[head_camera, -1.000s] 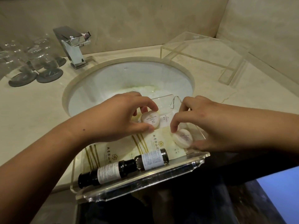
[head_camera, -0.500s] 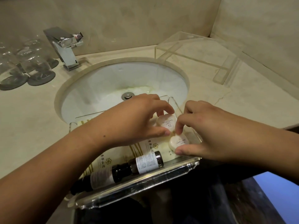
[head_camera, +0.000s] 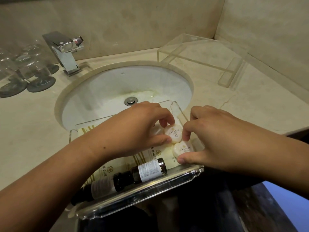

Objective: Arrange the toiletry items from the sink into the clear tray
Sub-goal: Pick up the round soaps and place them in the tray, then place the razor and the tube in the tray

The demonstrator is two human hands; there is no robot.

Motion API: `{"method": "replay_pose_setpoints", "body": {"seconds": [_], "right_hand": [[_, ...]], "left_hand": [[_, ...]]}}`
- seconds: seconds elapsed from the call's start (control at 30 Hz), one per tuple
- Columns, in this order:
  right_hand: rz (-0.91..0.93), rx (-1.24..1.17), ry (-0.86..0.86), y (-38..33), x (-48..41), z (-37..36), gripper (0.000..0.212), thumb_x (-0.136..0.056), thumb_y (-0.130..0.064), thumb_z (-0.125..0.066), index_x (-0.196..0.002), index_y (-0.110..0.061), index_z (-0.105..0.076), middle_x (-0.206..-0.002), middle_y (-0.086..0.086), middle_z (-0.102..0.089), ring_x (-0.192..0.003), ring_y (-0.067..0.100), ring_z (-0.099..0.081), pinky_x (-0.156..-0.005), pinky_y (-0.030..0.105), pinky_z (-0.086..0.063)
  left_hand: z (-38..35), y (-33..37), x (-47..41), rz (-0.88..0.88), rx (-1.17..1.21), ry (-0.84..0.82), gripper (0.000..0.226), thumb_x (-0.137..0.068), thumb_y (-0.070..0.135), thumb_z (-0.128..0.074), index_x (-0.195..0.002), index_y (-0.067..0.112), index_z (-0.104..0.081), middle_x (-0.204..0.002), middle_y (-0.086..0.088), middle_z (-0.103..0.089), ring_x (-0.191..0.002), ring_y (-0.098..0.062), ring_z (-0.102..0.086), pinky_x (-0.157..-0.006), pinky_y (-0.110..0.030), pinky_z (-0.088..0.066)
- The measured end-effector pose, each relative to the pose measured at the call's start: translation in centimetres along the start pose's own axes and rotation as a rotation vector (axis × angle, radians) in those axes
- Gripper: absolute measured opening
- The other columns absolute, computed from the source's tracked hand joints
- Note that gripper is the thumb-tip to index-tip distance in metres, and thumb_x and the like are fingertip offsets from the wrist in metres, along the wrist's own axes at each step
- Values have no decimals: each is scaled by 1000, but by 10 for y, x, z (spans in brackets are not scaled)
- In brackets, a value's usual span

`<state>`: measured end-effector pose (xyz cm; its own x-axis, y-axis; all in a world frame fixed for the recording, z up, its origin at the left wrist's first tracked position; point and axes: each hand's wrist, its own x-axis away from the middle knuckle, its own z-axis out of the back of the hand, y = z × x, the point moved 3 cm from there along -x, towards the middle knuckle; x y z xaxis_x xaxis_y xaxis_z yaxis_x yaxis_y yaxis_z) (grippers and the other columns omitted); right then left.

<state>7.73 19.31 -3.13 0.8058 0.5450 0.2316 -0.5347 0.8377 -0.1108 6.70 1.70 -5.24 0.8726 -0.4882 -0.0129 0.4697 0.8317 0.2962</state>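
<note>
Left hand (head_camera: pixel 133 131), right hand (head_camera: pixel 217 136) pinch round soaps (head_camera: pixel 173 135), maybe.

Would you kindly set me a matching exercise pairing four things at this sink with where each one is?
Things:
1 faucet
2 dark bottles
3 nearer round soap
4 clear stand

Places:
A lying along the clear tray's near edge
B pinched by the right hand
C back right of the counter
D behind the sink, to the left

Pairs: 1-D; 2-A; 3-B; 4-C
</note>
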Motion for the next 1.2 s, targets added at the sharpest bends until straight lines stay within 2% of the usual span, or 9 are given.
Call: {"method": "replay_pose_setpoints", "body": {"seconds": [0.3, 0.4, 0.47, 0.63, 0.77, 0.87, 1.0, 1.13, 1.2], "right_hand": [[16, 10, 20, 4, 1, -2, 59, -72, -80, -58, -113, -39, -61, -103, -14, -42, -100, 10, -44, -91, 31, -43], [50, -26, 77, 7, -1, 3, 60, -70, -80, -54, -112, -39, -62, -100, -16, -42, -96, 8, -42, -87, 28, -41], [87, -75, 142, 8, -5, 10, 59, -69, -79, -49, -112, -41, -62, -101, -18, -44, -97, 5, -47, -88, 28, -44], [192, -216, 314, 3, -24, 37, 39, -78, -67, -54, -107, -43, -65, -103, -19, -56, -92, -1, -55, -73, 14, -38], [216, -277, 405, 1, -59, 51, 26, -84, -58, -62, -103, -41, -67, -100, -18, -59, -90, 1, -59, -67, 9, -38], [190, -309, 383, 12, -91, 50, 22, -87, -52, -65, -103, -39, -70, -98, -19, -60, -89, 3, -61, -65, 6, -38], [157, -307, 300, 30, -148, 40, 17, -88, -46, -66, -102, -37, -72, -94, -20, -63, -86, 4, -63, -69, 18, -44], [170, -207, 110, 44, -197, 20, 18, -91, -40, -67, -108, -38, -70, -97, -19, -63, -85, -3, -57, -68, 15, -40], [182, -174, 9, 48, -217, 7, 19, -89, -41, -69, -108, -42, -69, -103, -18, -63, -84, -4, -56, -70, 18, -42]], "left_hand": [[-3, 0, -2, -16, -3, 22, 41, -82, 59, -60, -119, 42, -60, -105, 21, -59, -92, 3, -50, -76, -16, -42], [-2, -1, -1, -13, 27, 36, 43, -83, 60, -60, -122, 44, -59, -105, 23, -57, -96, 8, -50, -80, -16, -43], [3, -5, 1, 1, 50, 50, 44, -84, 62, -57, -124, 45, -58, -106, 24, -57, -97, 9, -51, -81, -18, -45], [31, -23, 6, 41, 66, 155, 39, -86, 58, -56, -122, 43, -61, -104, 22, -62, -92, 3, -58, -75, -15, -43], [52, -60, 10, 158, 66, 225, 33, -88, 55, -56, -119, 45, -61, -103, 24, -64, -92, 5, -58, -68, -12, -39], [52, -90, 13, 233, 91, 223, 30, -91, 51, -58, -118, 42, -64, -103, 24, -65, -93, 2, -59, -70, -18, -44], [44, -136, 10, 324, 97, 158, 22, -94, 45, -61, -116, 44, -65, -101, 25, -65, -93, 1, -60, -72, -21, -47], [28, -175, 1, 359, 106, 72, 19, -93, 45, -63, -112, 45, -67, -101, 23, -67, -92, 2, -62, -75, -21, -49], [19, -189, -6, 353, 118, 21, 20, -92, 46, -64, -112, 44, -68, -101, 22, -68, -91, 2, -63, -75, -22, -50]]}}
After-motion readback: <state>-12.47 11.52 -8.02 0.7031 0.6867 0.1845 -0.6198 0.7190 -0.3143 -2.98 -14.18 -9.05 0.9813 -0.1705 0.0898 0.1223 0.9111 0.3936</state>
